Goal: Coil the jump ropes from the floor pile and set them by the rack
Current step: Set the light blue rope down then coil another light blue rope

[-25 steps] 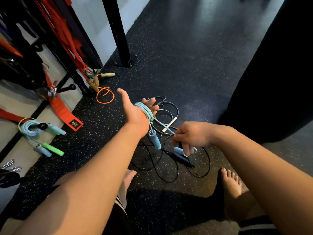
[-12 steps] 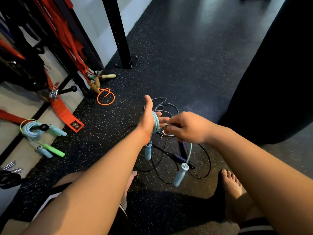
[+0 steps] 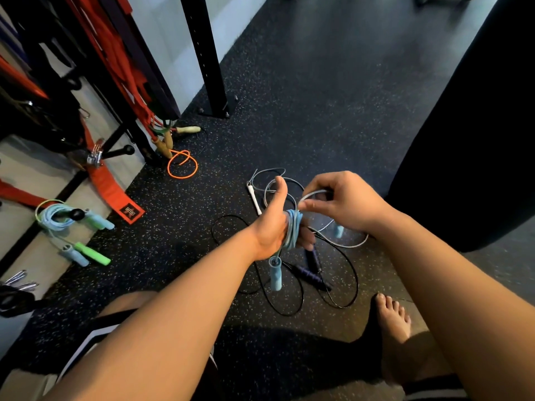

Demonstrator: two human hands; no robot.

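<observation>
A light blue jump rope (image 3: 293, 229) is coiled around my left hand (image 3: 272, 224), thumb up, with one blue handle (image 3: 275, 273) dangling below the palm. My right hand (image 3: 341, 201) pinches the rope's free end just above the coil; the second blue handle (image 3: 337, 230) hangs under that hand. On the floor beneath lie a black rope (image 3: 289, 296) with dark purple handles (image 3: 311, 270) and a grey rope (image 3: 269, 183) with a white handle (image 3: 254, 198). Coiled ropes (image 3: 58, 215) with blue and green handles (image 3: 92, 253) lie by the rack at left.
A black rack post (image 3: 207, 59) is bolted to the floor ahead. Red straps (image 3: 113, 195) hang and trail at left. An orange rope (image 3: 182, 166) with wooden handles (image 3: 165, 143) lies near the rack foot. A dark punching bag (image 3: 474, 134) stands at right. My bare foot (image 3: 393, 322) rests nearby.
My right hand rose from low near the floor up to my left hand, bringing the rope end over the coil. The left hand turned thumb-up and the trailing handle lifted closer.
</observation>
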